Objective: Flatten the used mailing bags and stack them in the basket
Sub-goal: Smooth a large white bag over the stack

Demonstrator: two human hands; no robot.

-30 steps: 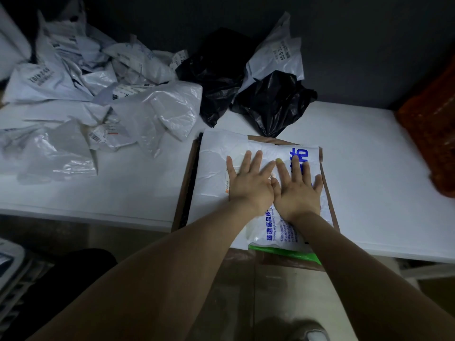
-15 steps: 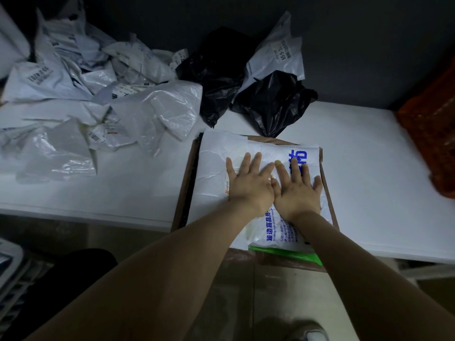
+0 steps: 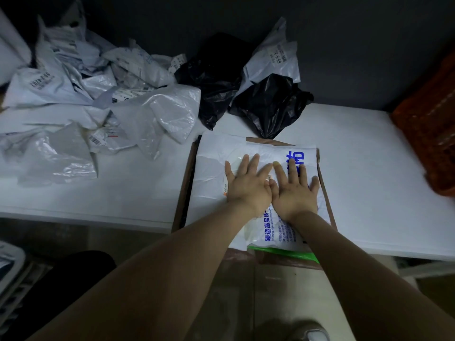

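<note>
Two hands work on one bag. The left hand [image 3: 248,185] and the right hand [image 3: 295,190] lie palm down, side by side, with the thumbs touching and the fingers straight and spread. Neither hand pinches anything. Both press on the blue-printed mailing bag [image 3: 278,153], which lies on a plain white bag [image 3: 209,168] inside the brown basket [image 3: 188,178]. The basket wall runs just left of the left hand.

The step in hand appears to be flattening on the stack. The person does best to sweep both palms outward from the centre so that trapped air escapes. The film looks slick, so firm downward pressure should come before any slide. Below the wrists, the bag's near end and a green strip [image 3: 283,252] overhang the basket and probably need squaring.

The white table [image 3: 369,180] carries the basket and lies bare to the right of the right hand. A pile of crumpled white bags [image 3: 98,114] lies well left of the left hand. Black bags [image 3: 268,104] lie beyond the fingertips. An orange mesh object [image 3: 428,134], its kind unclear, stands far right. A dark wall [image 3: 344,45] closes the dim room.
</note>
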